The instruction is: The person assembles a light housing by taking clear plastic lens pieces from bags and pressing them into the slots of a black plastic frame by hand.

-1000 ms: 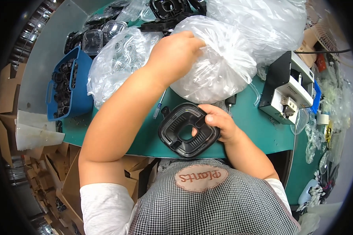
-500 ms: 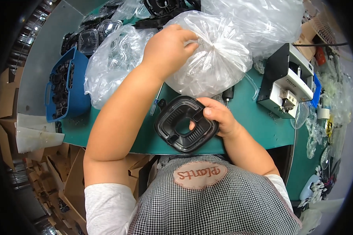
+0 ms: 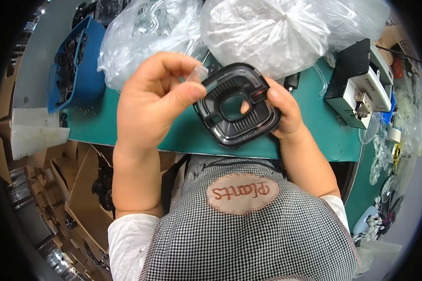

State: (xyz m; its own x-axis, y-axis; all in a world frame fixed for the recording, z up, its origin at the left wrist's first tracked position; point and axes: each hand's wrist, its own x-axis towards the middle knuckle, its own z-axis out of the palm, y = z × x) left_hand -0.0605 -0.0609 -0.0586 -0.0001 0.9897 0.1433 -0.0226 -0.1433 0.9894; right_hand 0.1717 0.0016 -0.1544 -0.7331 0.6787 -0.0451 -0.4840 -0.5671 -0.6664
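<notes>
A black, rounded-square plastic part (image 3: 239, 125) with an open hole in its middle is tilted above the front of the green table. My right hand (image 3: 290, 112) grips its right side, thumb on top, and one fingertip shows through the hole. At the part's left corner, my left hand (image 3: 147, 105) pinches a small clear plastic piece (image 3: 198, 73) between thumb and forefinger. The clear piece is close to the part's rim; I cannot tell whether they touch.
Behind my hands lie a clear bag of transparent pieces (image 3: 150, 28) and a knotted clear bag (image 3: 267, 37). A blue bin (image 3: 93, 68) of small black parts stands left. Rightward are a black-handled tool (image 3: 292, 81) and a black-and-white machine (image 3: 363, 89). Cardboard boxes (image 3: 86, 187) sit below left.
My left hand has come back from the knotted bag to the black part, now with a small clear piece in its pinch. My right hand has raised the part slightly.
</notes>
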